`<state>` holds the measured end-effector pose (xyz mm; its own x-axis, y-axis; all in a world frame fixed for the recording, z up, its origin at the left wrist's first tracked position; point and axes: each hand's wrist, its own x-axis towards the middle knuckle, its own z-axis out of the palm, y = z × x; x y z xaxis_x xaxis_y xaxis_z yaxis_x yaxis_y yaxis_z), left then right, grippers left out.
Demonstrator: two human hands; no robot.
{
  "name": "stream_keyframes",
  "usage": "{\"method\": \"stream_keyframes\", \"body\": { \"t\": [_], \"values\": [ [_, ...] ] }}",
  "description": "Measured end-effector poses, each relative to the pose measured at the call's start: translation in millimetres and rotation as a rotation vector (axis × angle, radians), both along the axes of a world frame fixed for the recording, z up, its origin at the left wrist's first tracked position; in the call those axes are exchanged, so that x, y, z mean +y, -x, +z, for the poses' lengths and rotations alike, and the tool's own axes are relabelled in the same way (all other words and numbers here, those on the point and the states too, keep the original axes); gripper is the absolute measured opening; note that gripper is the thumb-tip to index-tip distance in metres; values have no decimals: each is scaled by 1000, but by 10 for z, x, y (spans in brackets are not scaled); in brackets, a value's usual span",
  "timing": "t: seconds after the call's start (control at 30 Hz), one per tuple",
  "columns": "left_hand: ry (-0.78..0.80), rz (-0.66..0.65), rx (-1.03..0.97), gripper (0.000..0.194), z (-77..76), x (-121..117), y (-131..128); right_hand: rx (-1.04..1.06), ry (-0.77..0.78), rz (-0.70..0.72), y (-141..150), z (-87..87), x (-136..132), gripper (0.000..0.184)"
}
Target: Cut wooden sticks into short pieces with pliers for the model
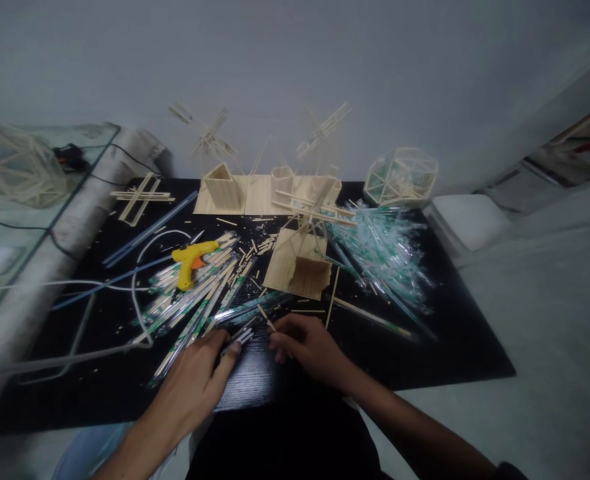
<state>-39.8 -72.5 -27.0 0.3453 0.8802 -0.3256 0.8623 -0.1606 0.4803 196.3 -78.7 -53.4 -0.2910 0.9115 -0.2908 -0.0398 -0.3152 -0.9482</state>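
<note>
Near the table's front edge, my left hand is closed around a small silver metal tool with narrow arms; its exact kind is unclear. To the right, my right hand pinches a thin wooden stick, whose upper end points away toward the left. The stick's tip is close to the tool, and I cannot tell whether they touch. Just beyond my right hand stands a wooden windmill-like model on a square base. A yellow glue gun lies on bundles of wrapped sticks beyond my left hand.
Crumpled clear wrappers cover the right side of the black table. More stick models stand along the wall, with a faceted stick frame at right. A white cable loops in from the left. Cut stick pieces are scattered mid-table.
</note>
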Motion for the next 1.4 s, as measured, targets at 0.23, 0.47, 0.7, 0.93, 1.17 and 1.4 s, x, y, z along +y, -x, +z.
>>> {"method": "stream_keyframes", "body": {
  "t": [0.23,0.47,0.7,0.93,1.17,1.4],
  "values": [
    [-89,-115,-141,32,-66,-43,16,-15,-55,-4,-132,27,55,18],
    [-188,-14,72,41,-165,-79,-54,-110,-155,-32,-63,40,-18,24],
    [-214,49,85,48,-114,-91,-223,-173,-145,-132,-57,0,-67,26],
    [-178,67,151,48,-172,-169,-314,-151,-175,-123,-107,-4,-64,32],
    [-231,47,92,45,-184,-177,-246,-91,-139,-60,-114,43,-39,33],
    [-240,17,46,47,-173,-148,-204,-28,-95,-7,-129,73,-25,35]
  ]
}}
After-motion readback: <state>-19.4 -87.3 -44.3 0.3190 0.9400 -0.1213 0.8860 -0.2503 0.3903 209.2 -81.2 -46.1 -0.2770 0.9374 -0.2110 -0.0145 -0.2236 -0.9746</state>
